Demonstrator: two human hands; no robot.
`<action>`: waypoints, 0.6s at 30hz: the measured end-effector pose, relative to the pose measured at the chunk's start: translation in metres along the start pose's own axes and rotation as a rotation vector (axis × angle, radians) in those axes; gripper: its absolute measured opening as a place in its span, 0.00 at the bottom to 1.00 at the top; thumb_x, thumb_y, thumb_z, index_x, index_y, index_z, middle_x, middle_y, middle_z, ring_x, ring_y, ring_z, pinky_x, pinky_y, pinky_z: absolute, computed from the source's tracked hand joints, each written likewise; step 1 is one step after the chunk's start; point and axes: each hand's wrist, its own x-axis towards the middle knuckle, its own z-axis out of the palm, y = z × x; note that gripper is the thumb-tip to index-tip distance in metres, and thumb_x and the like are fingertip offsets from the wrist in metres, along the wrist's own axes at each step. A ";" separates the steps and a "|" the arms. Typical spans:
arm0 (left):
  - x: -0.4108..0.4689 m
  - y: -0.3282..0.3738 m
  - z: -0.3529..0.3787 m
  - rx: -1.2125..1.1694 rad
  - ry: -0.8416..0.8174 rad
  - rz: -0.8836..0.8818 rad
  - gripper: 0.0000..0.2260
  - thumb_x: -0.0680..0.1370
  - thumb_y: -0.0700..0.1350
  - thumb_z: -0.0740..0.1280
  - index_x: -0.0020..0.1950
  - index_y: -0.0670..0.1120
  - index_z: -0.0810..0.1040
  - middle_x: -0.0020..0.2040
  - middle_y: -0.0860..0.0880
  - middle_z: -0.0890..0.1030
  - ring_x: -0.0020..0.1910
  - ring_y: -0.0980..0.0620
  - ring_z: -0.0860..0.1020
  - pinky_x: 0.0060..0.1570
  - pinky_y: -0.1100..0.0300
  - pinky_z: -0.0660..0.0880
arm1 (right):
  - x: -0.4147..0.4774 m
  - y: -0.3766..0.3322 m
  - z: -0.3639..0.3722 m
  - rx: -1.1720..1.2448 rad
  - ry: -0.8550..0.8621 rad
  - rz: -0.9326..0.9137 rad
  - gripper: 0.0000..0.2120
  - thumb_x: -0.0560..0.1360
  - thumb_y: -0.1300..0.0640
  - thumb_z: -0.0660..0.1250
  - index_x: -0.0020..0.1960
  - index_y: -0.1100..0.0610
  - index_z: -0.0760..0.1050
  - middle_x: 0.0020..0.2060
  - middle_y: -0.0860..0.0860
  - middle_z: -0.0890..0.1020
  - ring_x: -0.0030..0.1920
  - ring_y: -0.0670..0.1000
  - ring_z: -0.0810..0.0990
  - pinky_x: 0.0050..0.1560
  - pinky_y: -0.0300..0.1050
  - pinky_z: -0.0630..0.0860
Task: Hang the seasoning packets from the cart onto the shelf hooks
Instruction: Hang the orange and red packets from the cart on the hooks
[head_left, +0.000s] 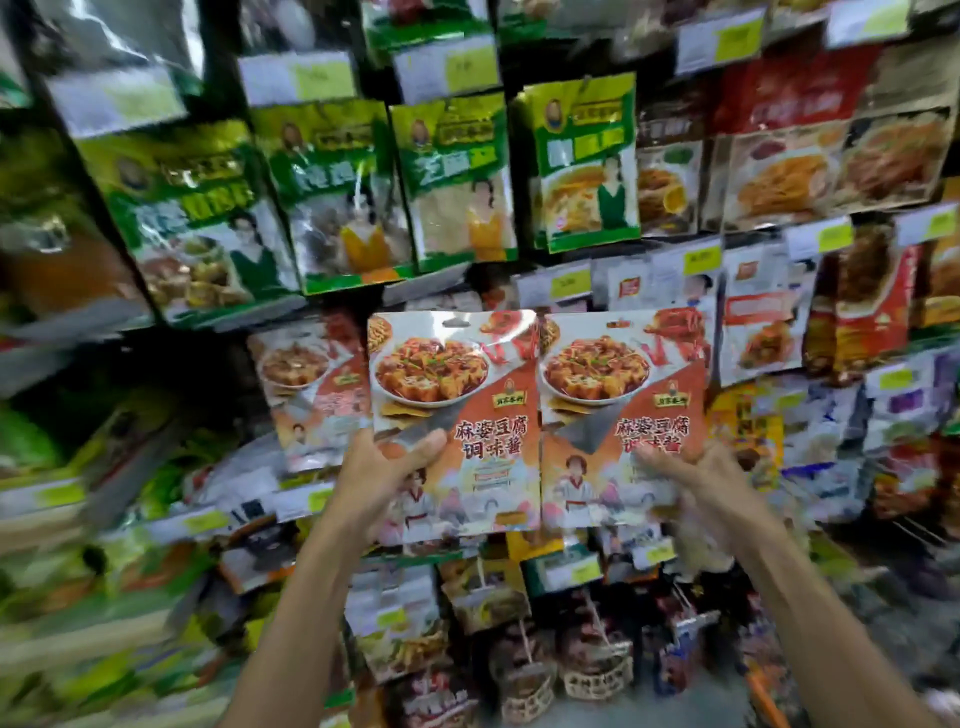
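Seasoning packets: two alike, edges touching, held up against the shelf rows. Left hand pinches the left packet at its lower corner, thumb on front. Right hand grips the right packet low too, but is blurred.

Risk: with such low grips the tops may flop and the hang hole miss its hook. Hooks are hidden.

Below the hands are what look like woven baskets, contents unclear. Cart not in view.

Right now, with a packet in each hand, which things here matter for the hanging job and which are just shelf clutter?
Job:
- left tofu-sauce packet, in the left hand grip
- right tofu-sauce packet, in the right hand grip
- similar orange packet on the shelf, likely their row

Just there:
- green packets above
- price tags
- red packets at right
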 end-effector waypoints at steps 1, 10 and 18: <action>-0.002 0.003 -0.022 0.011 0.035 0.017 0.24 0.61 0.56 0.78 0.43 0.38 0.78 0.33 0.49 0.79 0.31 0.52 0.77 0.30 0.57 0.75 | 0.007 0.001 0.023 0.006 -0.027 -0.013 0.03 0.69 0.59 0.72 0.43 0.54 0.82 0.39 0.49 0.85 0.41 0.49 0.85 0.39 0.47 0.79; -0.015 0.005 -0.188 0.052 0.276 0.073 0.09 0.64 0.50 0.75 0.28 0.48 0.79 0.23 0.52 0.75 0.21 0.57 0.72 0.23 0.65 0.68 | 0.049 0.030 0.216 0.047 -0.271 0.014 0.15 0.64 0.55 0.76 0.49 0.58 0.80 0.43 0.53 0.87 0.45 0.52 0.86 0.42 0.47 0.82; 0.010 -0.004 -0.253 0.018 0.339 0.064 0.12 0.71 0.41 0.74 0.29 0.43 0.75 0.21 0.50 0.73 0.20 0.54 0.70 0.22 0.66 0.67 | 0.082 0.061 0.302 0.073 -0.288 0.092 0.16 0.64 0.56 0.76 0.50 0.60 0.80 0.45 0.54 0.86 0.48 0.55 0.85 0.49 0.48 0.81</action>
